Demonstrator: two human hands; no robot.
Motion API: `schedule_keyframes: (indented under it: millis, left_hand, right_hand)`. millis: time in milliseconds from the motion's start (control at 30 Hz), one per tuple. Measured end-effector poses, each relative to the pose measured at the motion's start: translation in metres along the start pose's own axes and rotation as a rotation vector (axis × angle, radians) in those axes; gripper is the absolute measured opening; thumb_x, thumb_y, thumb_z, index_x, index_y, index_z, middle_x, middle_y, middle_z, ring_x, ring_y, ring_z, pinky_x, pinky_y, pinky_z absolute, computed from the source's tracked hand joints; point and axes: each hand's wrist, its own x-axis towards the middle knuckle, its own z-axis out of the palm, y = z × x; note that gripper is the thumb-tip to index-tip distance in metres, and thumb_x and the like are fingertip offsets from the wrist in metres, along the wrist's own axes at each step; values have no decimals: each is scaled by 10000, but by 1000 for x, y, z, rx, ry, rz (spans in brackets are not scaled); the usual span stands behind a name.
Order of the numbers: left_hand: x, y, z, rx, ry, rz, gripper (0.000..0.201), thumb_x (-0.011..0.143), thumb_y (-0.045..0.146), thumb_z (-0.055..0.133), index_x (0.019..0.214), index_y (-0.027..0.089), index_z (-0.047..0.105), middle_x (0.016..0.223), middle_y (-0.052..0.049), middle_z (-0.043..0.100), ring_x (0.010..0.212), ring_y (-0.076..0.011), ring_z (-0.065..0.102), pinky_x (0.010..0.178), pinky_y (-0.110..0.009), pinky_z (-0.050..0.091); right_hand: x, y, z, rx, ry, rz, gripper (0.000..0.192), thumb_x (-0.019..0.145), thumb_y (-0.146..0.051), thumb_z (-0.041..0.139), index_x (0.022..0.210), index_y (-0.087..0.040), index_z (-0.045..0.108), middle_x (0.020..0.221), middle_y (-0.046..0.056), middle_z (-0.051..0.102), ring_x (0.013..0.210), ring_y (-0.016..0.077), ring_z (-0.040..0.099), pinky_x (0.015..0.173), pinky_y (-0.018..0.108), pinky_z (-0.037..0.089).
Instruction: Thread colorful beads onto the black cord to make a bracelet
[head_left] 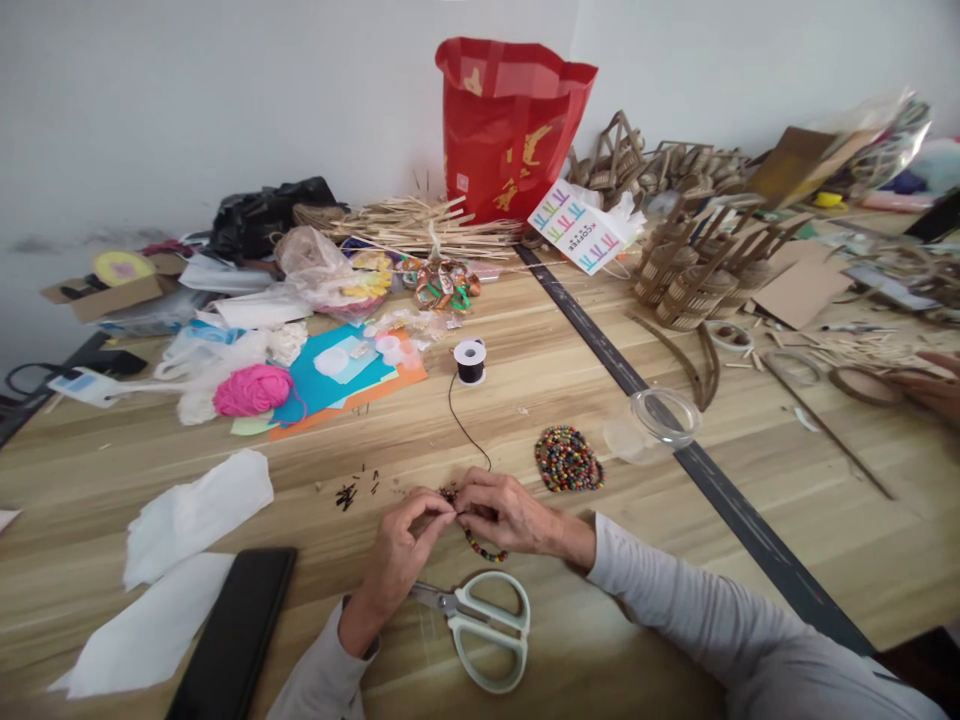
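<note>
- Head cam: left hand [399,548] has its thumb and index tips pressed together, right up against the other hand, can't tell what tiny thing is in there
- Right hand [504,510] is pinching too, thumb against curled fingers, grip too small to make out
- The multicoloured bead strand [486,553] curves out on the table [600,620] just below the right hand
- Black cord [462,429] runs from the spool [470,362] down to that same hand
- Loose-looking bead heap [568,460] off to the right, some little black bits [346,495] off to the left
- White-handled scissors [487,620] lie just below the hands
- Another person's hand [934,387] pokes in at the right edge, can't tell how its fingers are set
</note>
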Motion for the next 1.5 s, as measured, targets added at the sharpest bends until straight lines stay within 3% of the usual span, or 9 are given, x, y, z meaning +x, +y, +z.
schedule_keyframes:
  millis: [367,667,900,1033,1233,1333,1500]
  left_hand:
    - [3,14,-16,-69,57,13,120,800,192,584,683,174,605,690,-12,645,672,-149,598,661,-230,475]
    - [12,18,-11,-58,-18,77,129,786,183,588,664,171,626,667,-18,651,645,-153,605,631,-239,468]
    - [20,20,-5,-12,-30,131,128,775,139,591,663,174,641,659,-13,649,629,-148,588,623,-243,448]
    - [24,23,-2,-5,-27,152,112,765,127,596,680,179,648,687,-9,665,649,-150,590,640,-243,446]
    - [28,20,3,6,-2,147,95,775,153,578,715,178,647,705,-16,675,653,-152,606,622,-240,452]
    - [28,15,6,162,-3,167,89,776,127,569,755,181,636,742,-28,669,699,-169,607,643,-259,452]
    - [19,11,19,635,-97,264,126,791,126,548,685,163,604,800,-91,610,843,-263,552,761,-384,429]
  right_hand:
    - [-9,-6,-19,-70,20,78,116,830,-104,558,898,-143,643,863,55,570,793,145,561,699,238,457]
    - [-16,-20,-36,-158,57,247,155,783,-90,589,922,-149,621,816,21,558,607,91,481,569,203,387]
    - [-8,-34,-39,-166,-3,236,145,813,-172,595,956,-153,602,897,39,564,580,73,475,542,196,390]
    - [-1,-34,-30,-75,11,265,89,824,-227,597,823,-140,616,801,23,572,638,88,499,570,194,391]
    - [1,-23,-24,298,141,446,292,786,-417,622,786,-128,592,627,-20,543,521,66,461,484,179,364]
    - [-1,-22,-26,412,150,507,352,753,-479,642,776,-133,579,591,-22,561,480,67,481,466,181,374]
    - [-9,-20,-30,403,215,528,366,737,-498,653,720,-144,558,542,-34,540,451,67,470,441,176,362]
